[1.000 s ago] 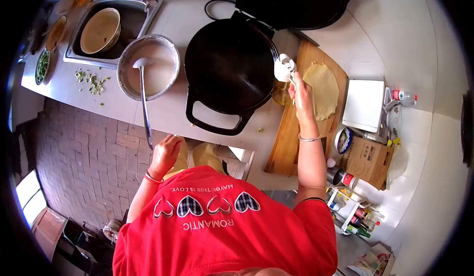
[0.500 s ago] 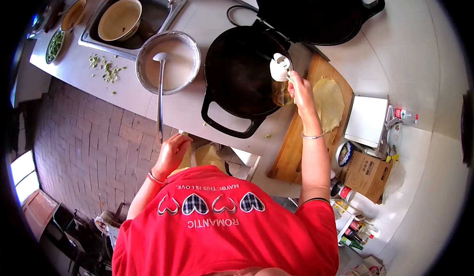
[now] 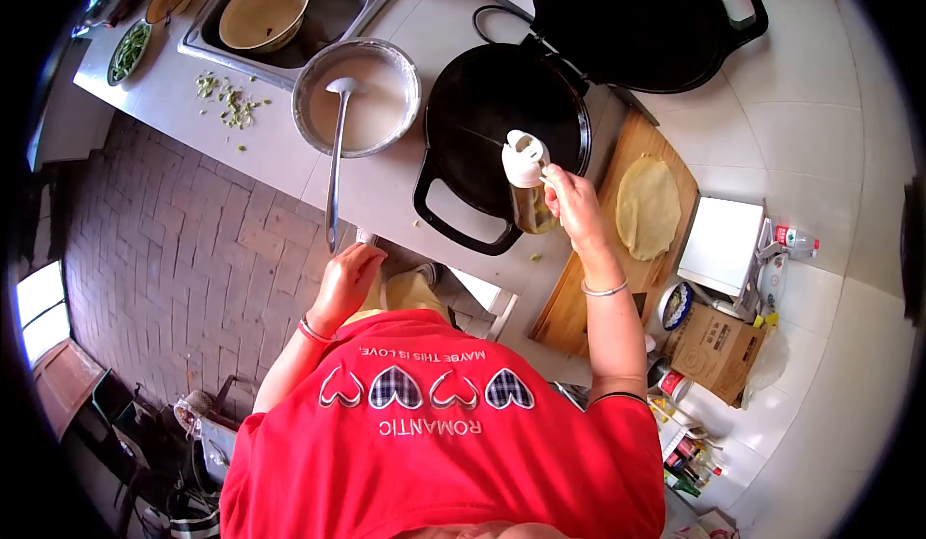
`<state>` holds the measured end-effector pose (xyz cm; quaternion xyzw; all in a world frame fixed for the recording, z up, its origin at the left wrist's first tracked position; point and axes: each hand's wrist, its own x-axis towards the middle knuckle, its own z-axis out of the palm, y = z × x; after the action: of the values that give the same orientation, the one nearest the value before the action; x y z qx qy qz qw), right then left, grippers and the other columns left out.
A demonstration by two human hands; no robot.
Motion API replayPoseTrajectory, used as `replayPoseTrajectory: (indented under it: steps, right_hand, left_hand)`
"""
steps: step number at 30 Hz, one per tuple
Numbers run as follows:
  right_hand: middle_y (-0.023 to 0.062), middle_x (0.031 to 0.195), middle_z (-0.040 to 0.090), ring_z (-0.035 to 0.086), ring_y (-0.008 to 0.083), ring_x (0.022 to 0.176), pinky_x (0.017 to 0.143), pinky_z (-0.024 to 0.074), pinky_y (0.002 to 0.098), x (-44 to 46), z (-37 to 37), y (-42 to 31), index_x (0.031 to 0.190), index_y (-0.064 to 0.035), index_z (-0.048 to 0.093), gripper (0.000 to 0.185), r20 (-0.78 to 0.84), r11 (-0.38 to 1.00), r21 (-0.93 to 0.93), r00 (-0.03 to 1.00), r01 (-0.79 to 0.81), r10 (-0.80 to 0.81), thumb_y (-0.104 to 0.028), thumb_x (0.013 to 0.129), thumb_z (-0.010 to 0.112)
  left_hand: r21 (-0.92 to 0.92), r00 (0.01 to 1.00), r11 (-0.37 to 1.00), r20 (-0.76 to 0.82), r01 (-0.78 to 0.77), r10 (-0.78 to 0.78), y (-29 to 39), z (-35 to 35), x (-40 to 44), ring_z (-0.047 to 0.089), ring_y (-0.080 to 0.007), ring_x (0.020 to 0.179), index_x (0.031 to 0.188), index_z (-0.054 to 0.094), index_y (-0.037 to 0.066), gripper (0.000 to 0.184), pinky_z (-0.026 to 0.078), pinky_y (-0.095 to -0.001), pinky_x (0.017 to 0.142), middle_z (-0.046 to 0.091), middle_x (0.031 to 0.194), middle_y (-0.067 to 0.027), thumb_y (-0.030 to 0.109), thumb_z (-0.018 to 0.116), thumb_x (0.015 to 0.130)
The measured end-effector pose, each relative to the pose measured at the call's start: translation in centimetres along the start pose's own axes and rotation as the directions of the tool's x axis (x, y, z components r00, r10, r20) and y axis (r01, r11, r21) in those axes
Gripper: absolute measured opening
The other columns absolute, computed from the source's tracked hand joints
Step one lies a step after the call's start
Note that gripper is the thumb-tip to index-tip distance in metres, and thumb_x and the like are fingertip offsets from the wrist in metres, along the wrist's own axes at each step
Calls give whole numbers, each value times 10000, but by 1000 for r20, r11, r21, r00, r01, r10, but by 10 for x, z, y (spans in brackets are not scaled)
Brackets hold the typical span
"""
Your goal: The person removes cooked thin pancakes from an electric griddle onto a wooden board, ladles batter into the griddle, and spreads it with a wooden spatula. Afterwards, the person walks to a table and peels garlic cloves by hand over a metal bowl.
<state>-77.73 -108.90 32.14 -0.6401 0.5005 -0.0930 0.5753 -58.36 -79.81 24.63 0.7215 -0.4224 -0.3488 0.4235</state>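
My right hand (image 3: 571,201) grips the handle of a clear oil pitcher (image 3: 531,201) with a white lid, tilted over the near right part of a black electric griddle (image 3: 482,105). Yellowish oil shows in the pitcher. From its spout a thin line runs left over the dark cooking plate. Below the griddle's left side, my left hand (image 3: 345,283) hangs with fingers curled together and nothing visible in them. Close to it is the handle end of a ladle (image 3: 338,153), which rests in a metal bowl of pale batter (image 3: 371,110).
The griddle's raised lid (image 3: 632,18) stands behind. A flat pancake (image 3: 648,208) lies on a wooden board (image 3: 569,312) at right. Leftward are a sink (image 3: 333,32) with a basin (image 3: 265,8), chopped green bits (image 3: 230,102) and a dish of greens (image 3: 128,52). A cardboard box (image 3: 719,351) stands at right.
The view has shifted, so the counter items sit farther right. My right hand has moved the pitcher leftward over the griddle and nearer its front edge. My left hand's fingers look more curled.
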Motion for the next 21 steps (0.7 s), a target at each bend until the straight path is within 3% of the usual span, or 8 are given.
replayPoseTrajectory:
  steps: [2,5,11,14,21]
  right_hand:
    - [-33,567,454,388,43,489,439,298,213,-7,1,6,636,-67,511,416,5,1000,0,1000,-23,23,-368,923,502]
    - [-35,571,454,391,42,493,443,295,213,-31,-1,2,641,-71,516,410,-18,996,8,996,-90,90,-370,921,499]
    - [-27,575,456,397,51,508,468,309,214,-73,-25,40,675,-74,530,384,-72,991,35,989,-126,128,-359,929,483]
    - [-29,589,461,394,48,513,467,309,213,-82,-37,67,690,-71,533,379,-111,991,40,985,-131,135,-362,929,488]
    - [-25,567,441,388,52,502,472,308,216,-93,-58,66,644,-82,505,407,-226,980,80,954,-181,195,-374,926,489]
  left_hand:
    - [-18,1000,1000,3,20,-20,2,2,-1,545,-214,608,879,609,-12,74,429,-292,537,568,743,-114,25,558,839]
    - [-20,1000,1000,-9,-18,18,5,6,-4,573,-290,634,889,616,11,85,449,-334,559,577,768,-147,52,556,844]
    - [-44,998,998,38,45,-44,1,18,-10,588,-294,657,894,617,11,90,461,-341,580,591,788,-149,57,558,845]
    - [-27,999,1000,35,-16,17,3,26,-9,569,-213,644,882,610,-11,75,444,-290,559,583,764,-117,13,558,834]
    - [10,993,999,110,-51,50,13,43,-3,555,-199,622,888,612,-13,80,438,-278,549,585,774,-112,28,557,847]
